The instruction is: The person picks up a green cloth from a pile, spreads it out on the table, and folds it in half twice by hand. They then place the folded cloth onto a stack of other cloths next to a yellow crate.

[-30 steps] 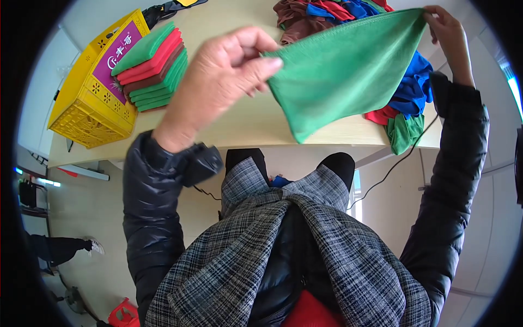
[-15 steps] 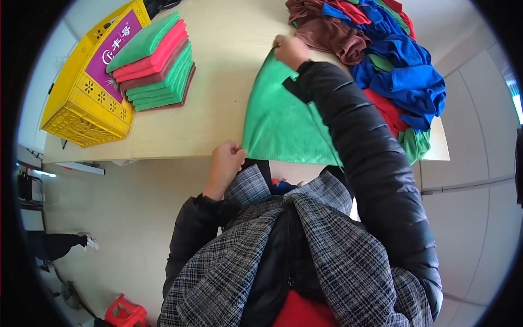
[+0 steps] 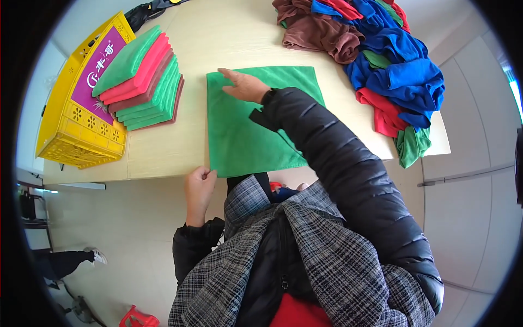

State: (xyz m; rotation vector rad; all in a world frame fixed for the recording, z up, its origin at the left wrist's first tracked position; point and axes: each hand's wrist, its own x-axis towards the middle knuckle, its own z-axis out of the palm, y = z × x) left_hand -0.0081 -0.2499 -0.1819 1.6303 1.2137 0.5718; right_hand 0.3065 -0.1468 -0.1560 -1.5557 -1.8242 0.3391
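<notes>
Green square microfibre cloth [image 3: 245,136] lies flat at the tabletop [image 3: 163,152] near edge; left hand [image 3: 199,185] pinches its corner, right hand [image 3: 245,86] presses open-palmed.

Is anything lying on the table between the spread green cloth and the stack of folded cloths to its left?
Nothing visible does. The green cloth lies flat under the right hand, its near corner pinched by the left hand. Only bare table separates it from the stack of folded cloths.
</notes>
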